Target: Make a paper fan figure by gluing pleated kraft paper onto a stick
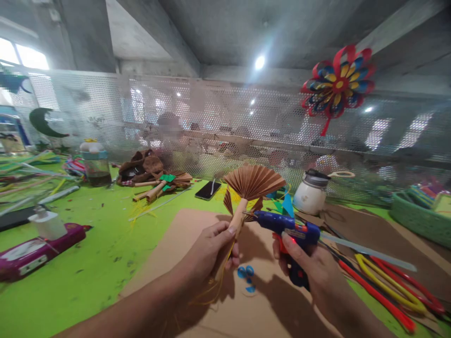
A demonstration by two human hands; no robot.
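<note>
My left hand (218, 244) is closed around a rolled brown paper tube (238, 214), held upright at a slight tilt. A pleated brown paper fan (255, 182) spreads from the tube's top, with smaller pleated pieces at its sides. In my right hand (313, 267) is a blue glue gun (282, 223), a clear glue stick (369, 251) jutting from its back. The gun's nozzle points left, at or very near the tube; contact cannot be made out. Small blue round pieces (245, 272) lie on the brown board (165, 263) below my hands.
A purple power strip (66, 241) lies at left. Behind stand a glass jar (97, 169), a phone (207, 189) and a white jug (310, 195). Red and yellow fuzzy stems (391, 281) and a green basket (419, 218) are at right. A perforated metal screen (211, 108) stands behind the table.
</note>
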